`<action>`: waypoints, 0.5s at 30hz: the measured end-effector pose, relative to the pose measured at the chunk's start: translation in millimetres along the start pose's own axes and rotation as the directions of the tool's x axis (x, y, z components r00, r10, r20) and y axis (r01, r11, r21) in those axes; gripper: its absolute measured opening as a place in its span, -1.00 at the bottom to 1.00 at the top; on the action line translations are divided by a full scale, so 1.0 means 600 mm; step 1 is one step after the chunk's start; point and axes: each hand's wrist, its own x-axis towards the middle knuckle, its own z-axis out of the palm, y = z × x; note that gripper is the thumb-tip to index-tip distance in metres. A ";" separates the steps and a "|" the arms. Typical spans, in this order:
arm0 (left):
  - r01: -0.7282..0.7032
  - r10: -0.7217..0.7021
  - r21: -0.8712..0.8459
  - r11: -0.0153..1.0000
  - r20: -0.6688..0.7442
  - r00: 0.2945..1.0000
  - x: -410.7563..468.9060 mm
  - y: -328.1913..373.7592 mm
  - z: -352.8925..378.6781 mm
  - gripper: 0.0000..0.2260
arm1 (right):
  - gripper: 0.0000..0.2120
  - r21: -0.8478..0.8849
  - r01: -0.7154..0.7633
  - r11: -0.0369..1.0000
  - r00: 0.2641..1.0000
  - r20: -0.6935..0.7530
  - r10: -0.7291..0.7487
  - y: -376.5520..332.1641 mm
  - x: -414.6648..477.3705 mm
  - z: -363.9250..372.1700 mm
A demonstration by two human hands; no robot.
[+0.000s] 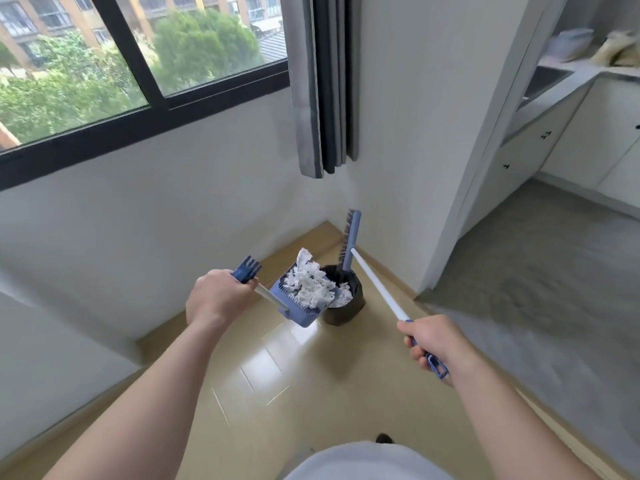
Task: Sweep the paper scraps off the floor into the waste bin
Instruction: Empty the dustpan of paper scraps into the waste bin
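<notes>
My left hand (216, 297) grips the blue handle end of a long-handled blue dustpan (294, 311), lifted off the floor and tilted toward the black-lined waste bin (346, 306). White paper scraps (310, 284) fill the pan and spill over its lip into the bin, where more white paper shows. My right hand (429, 341) grips the blue grip of a broom with a white pole (375, 284). The broom's blue head (349, 239) is raised above the bin's far rim, bristles to the left.
The bin stands in a corner on glossy beige tiles (277, 368), under a window (104, 64) and a grey curtain (322, 98). White walls close the left and far sides. To the right, grey flooring (536, 271) leads to white cabinets (571, 140).
</notes>
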 end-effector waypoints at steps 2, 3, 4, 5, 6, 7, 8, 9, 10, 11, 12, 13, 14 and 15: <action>-0.004 0.004 0.036 0.999 0.005 1.000 0.022 0.028 0.012 -0.72 | -0.83 0.010 -0.015 1.000 1.000 0.012 0.015 -0.023 0.027 -0.007; -0.005 0.004 0.061 0.998 0.012 1.000 0.033 0.039 0.017 -0.71 | -0.83 0.021 -0.026 0.999 1.000 0.015 0.025 -0.032 0.037 -0.008; -0.005 0.003 0.085 0.996 0.016 1.000 0.044 0.048 0.023 -0.71 | -0.83 0.031 -0.035 0.999 0.999 0.016 0.034 -0.041 0.046 -0.006; -0.004 0.002 0.098 0.995 0.020 1.000 0.052 0.055 0.027 -0.71 | -0.83 0.040 -0.041 0.998 0.999 0.019 0.040 -0.048 0.053 -0.004; -0.007 0.005 0.109 0.994 0.024 1.000 0.065 0.065 0.033 -0.71 | -0.83 0.052 -0.045 0.998 0.999 0.024 0.044 -0.056 0.062 -0.001; -0.009 0.006 0.117 0.993 0.030 1.000 0.071 0.068 0.036 -0.71 | -0.82 0.060 -0.045 0.997 0.999 0.024 0.044 -0.060 0.065 0.003; -0.022 0.016 0.137 0.990 0.041 0.999 0.085 0.076 0.041 -0.71 | -0.81 0.075 -0.054 0.996 0.998 0.021 0.053 -0.067 0.074 0.007; -0.035 0.027 0.155 0.987 0.050 0.998 0.095 0.082 0.045 -0.71 | -0.81 0.089 -0.062 0.994 0.998 0.016 0.061 -0.071 0.081 0.011; -0.047 0.038 0.173 0.984 0.058 0.998 0.103 0.086 0.047 -0.70 | -0.80 0.096 -0.069 0.993 0.998 0.009 0.069 -0.074 0.085 0.016; -0.056 0.045 0.183 0.981 0.065 0.997 0.112 0.091 0.050 -0.70 | -0.80 0.102 -0.076 0.992 0.997 0.003 0.077 -0.077 0.091 0.019; -0.068 0.054 0.195 0.979 0.074 0.996 0.121 0.095 0.053 -0.71 | -0.80 0.105 -0.085 0.991 0.996 -0.005 0.086 -0.081 0.095 0.022; -0.079 0.064 0.203 0.976 0.083 0.994 0.127 0.100 0.055 -0.71 | -0.79 0.112 -0.090 0.990 0.996 -0.011 0.092 -0.085 0.099 0.024; -0.095 0.077 0.214 0.972 0.093 0.993 0.133 0.103 0.057 -0.71 | -0.79 0.120 -0.093 0.989 0.995 -0.014 0.095 -0.088 0.102 0.025; -0.112 0.091 0.223 0.968 0.102 0.991 0.139 0.106 0.059 -0.70 | -0.80 0.128 -0.095 0.987 0.995 -0.018 0.098 -0.090 0.107 0.027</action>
